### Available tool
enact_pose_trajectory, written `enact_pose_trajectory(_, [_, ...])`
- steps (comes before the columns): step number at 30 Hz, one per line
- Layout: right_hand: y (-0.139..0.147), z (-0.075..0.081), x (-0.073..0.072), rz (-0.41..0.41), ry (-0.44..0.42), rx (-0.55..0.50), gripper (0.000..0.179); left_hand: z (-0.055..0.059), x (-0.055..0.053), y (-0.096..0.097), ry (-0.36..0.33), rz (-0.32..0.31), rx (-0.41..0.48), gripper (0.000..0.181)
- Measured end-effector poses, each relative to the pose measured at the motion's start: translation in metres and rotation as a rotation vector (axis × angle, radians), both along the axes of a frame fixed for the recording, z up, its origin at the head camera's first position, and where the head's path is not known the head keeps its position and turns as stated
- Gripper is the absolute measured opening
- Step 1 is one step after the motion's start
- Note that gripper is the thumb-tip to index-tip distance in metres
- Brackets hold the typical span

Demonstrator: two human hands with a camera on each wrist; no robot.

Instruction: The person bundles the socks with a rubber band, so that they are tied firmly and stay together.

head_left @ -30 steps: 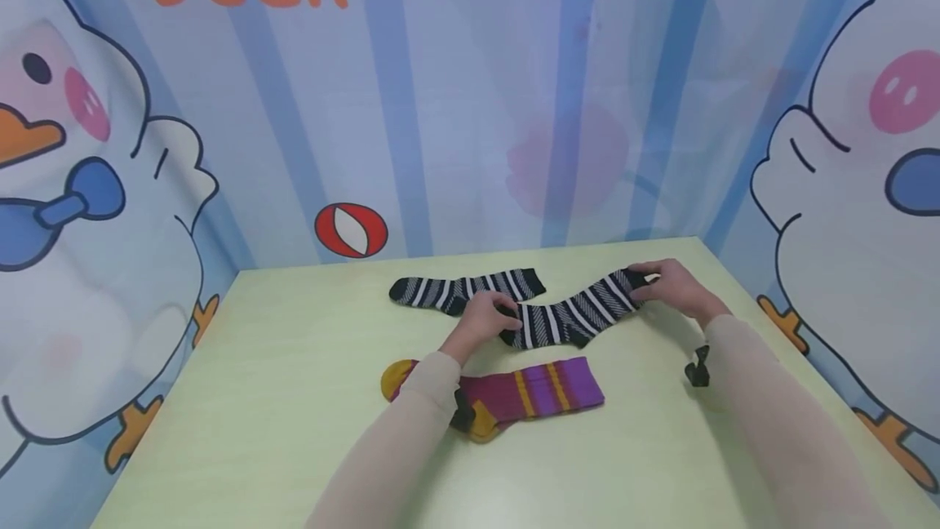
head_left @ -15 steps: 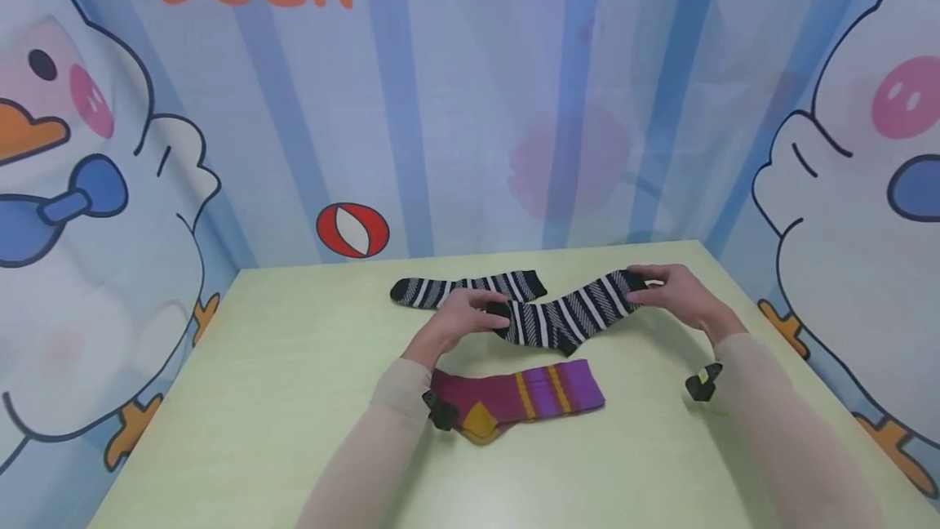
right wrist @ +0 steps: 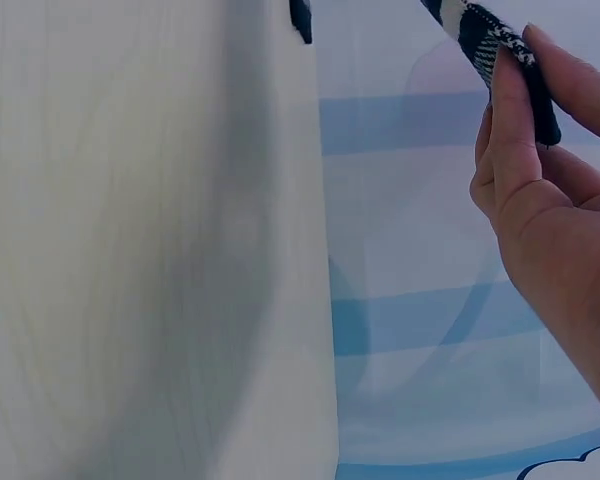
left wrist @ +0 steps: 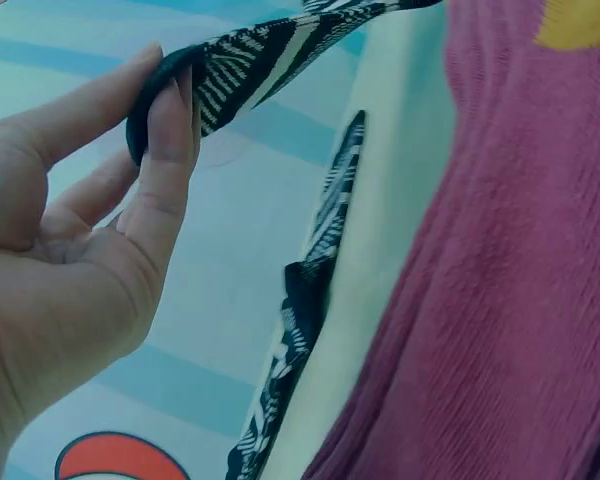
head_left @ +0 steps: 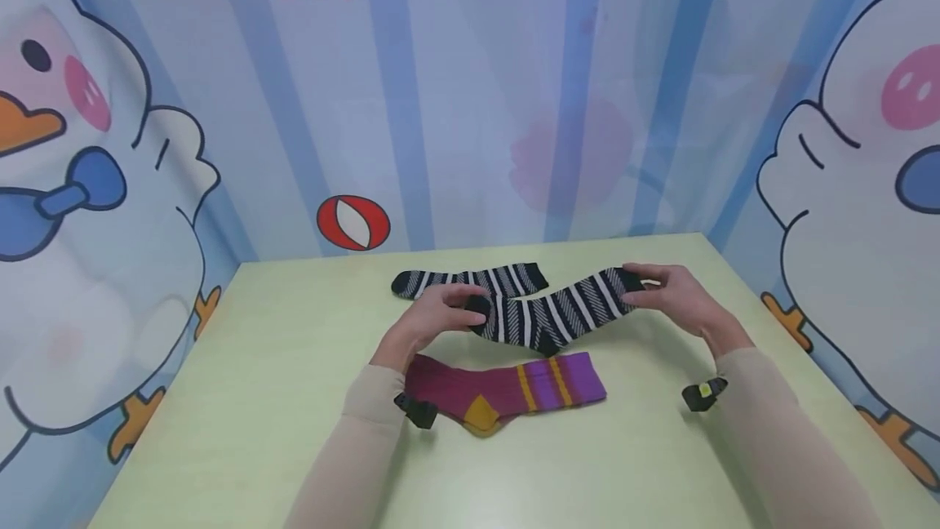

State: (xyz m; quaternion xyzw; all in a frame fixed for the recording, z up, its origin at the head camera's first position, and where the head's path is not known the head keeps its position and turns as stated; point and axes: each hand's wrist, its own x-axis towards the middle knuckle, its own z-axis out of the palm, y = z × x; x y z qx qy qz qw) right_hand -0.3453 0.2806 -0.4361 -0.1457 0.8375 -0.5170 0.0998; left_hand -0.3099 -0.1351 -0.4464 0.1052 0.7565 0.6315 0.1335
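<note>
Striped sock (head_left: 568, 313) shifted left, left fingers (left wrist: 168, 132) pinching its toe, right fingers (right wrist: 515, 130) its cuff; probably straightening between them, so next move calls for even tension.

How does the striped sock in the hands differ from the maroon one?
The striped sock is black and white; the maroon sock has purple and yellow bands. The left hand and right hand pinch the striped sock's ends; the maroon sock lies on the table. Both cuffs point right in the head view.
</note>
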Motion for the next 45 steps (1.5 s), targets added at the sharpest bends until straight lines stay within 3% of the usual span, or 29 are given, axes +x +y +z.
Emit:
enact_pose_trajectory(9, [-0.014, -0.002, 0.022, 0.008, -0.045, -0.133, 0.078, 0.002, 0.012, -0.031, 0.007, -0.004, 0.003, 0.034])
enact_pose_trajectory(20, [-0.042, -0.003, 0.049, 0.059, -0.084, -0.277, 0.073, 0.003, 0.025, -0.080, 0.030, -0.067, -0.041, 0.040])
enact_pose_trajectory(30, [-0.062, -0.013, 0.070, 0.084, -0.261, -0.335, 0.069, -0.008, 0.034, -0.112, 0.026, -0.145, -0.067, 0.040])
enact_pose_trajectory(40, [-0.076, -0.023, 0.083, 0.054, -0.296, -0.258, 0.067, -0.013, 0.037, -0.123, -0.013, -0.252, -0.139, 0.037])
enact_pose_trajectory(45, [-0.079, -0.029, 0.086, 0.041, -0.300, -0.224, 0.068, -0.021, 0.034, -0.120, -0.007, -0.253, -0.171, 0.036])
